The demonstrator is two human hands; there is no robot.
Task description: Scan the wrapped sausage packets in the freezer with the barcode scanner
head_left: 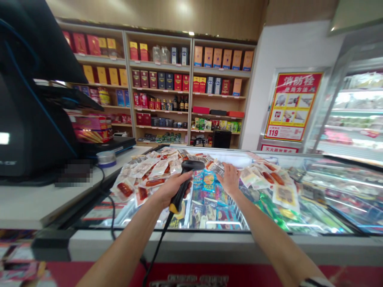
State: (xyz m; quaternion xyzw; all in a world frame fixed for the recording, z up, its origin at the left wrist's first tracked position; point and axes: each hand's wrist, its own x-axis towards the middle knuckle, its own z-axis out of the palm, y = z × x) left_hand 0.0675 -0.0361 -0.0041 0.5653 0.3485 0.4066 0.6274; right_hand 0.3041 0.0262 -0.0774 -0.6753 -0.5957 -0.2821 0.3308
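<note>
On the far left, a black terminal (pixel 26 103) standing on a pale tabletop (pixel 24 207), with a round tub (pixel 107 159) near the edge. Just right of that, a dark cable (pixel 112 213) dropping past the corner of a glass-topped freezer (pixel 209 241). Next, on the glass, a broad loose heap of packets (pixel 154 169): flat, clear-and-whitish film, glossy in places, reddish-brown contents showing through, overlapping at odd angles, print too small to read.

At the heap's right side, the left hand (pixel 172 188), fingers clamped around the handle of a black-and-yellow scanner (pixel 181 193), head uppermost and pointing right. In the middle, beneath the glass, bright blue packages (pixel 209 181).

Step in hand, judging by the pose: sorting out one packet, scanner at the ready. Needed for a clean reading, most likely: a firm hold, code side toward the scanner, film kept flat against glare. Close by, a small greyish packet (pixel 217 167), crinkled and partly see-through, at the right hand (pixel 230 180); cannot tell whether pinched between those fingers or merely touched.

Farther right, a smaller group of similar packets (pixel 283 197), overlapping, well apart from the big heap.
</note>
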